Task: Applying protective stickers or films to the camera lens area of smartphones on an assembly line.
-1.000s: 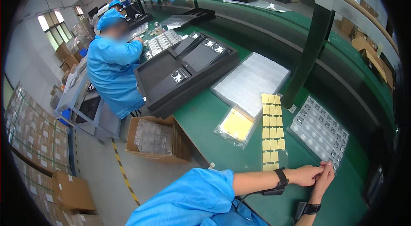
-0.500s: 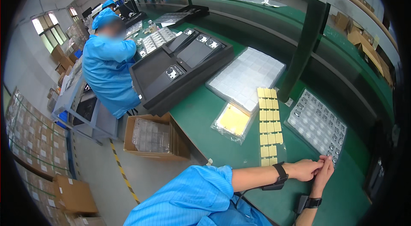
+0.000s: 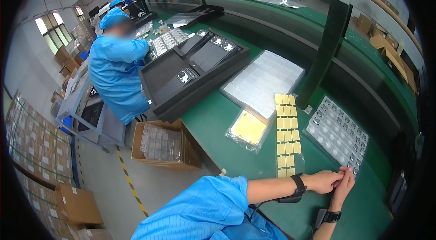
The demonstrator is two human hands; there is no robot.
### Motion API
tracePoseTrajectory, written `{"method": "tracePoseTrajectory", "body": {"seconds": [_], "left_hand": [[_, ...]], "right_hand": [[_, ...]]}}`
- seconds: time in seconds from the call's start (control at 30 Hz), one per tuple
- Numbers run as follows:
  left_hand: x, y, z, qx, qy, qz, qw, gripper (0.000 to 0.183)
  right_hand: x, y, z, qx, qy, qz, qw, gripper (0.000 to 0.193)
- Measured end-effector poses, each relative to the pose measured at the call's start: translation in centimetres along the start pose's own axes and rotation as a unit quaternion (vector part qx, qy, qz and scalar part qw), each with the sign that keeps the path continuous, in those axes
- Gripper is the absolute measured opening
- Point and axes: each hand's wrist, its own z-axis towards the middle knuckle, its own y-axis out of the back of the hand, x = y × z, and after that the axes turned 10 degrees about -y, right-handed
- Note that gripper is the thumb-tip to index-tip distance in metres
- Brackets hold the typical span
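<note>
A co-worker in a blue coat (image 3: 119, 65) sits at the far left, beside stacked black trays (image 3: 190, 74) that overhang the green bench (image 3: 218, 126) edge. An open cardboard box (image 3: 163, 144) stands on the floor against that edge. Bare bench lies between a bagged yellow sheet (image 3: 249, 128) and two columns of yellow pads (image 3: 286, 133). The left hand (image 3: 324, 181) and right hand (image 3: 344, 186) meet, fingers pinched together at the near corner of the clear parts tray (image 3: 338, 133); what they pinch cannot be told.
</note>
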Motion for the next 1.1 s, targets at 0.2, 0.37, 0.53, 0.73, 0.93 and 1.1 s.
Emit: {"method": "tracePoseTrajectory", "body": {"seconds": [0.2,0.37,0.53,0.73,0.93,1.1], "left_hand": [[-0.4,1.2,0.5,-0.023,0.024,-0.039,0.999,0.022],[-1.0,1.5,0.3,0.001,0.024,-0.063,0.998,0.023],[-0.7,1.2,0.2,0.01,0.015,-0.04,0.999,0.021],[-2.0,2.1,0.3,0.029,0.077,-0.088,0.993,0.021],[-1.1,1.5,0.1,0.022,0.069,-0.093,0.993,0.022],[-1.6,1.4,0.1,0.009,0.006,-0.043,0.999,0.023]], "right_hand": [[-0.3,-1.4,1.0,-0.031,-0.016,0.033,0.999,0.039],[0.3,-1.3,0.0,-0.033,-0.029,0.043,0.998,0.038],[0.3,-1.0,-0.5,-0.03,-0.014,0.012,0.999,0.037],[-0.3,-0.9,-0.3,-0.022,-0.013,0.038,0.999,0.036],[-0.6,-0.6,-0.1,-0.004,-0.019,0.05,0.999,0.035],[-0.6,0.0,0.0,-0.009,-0.033,0.07,0.997,0.035]]}}
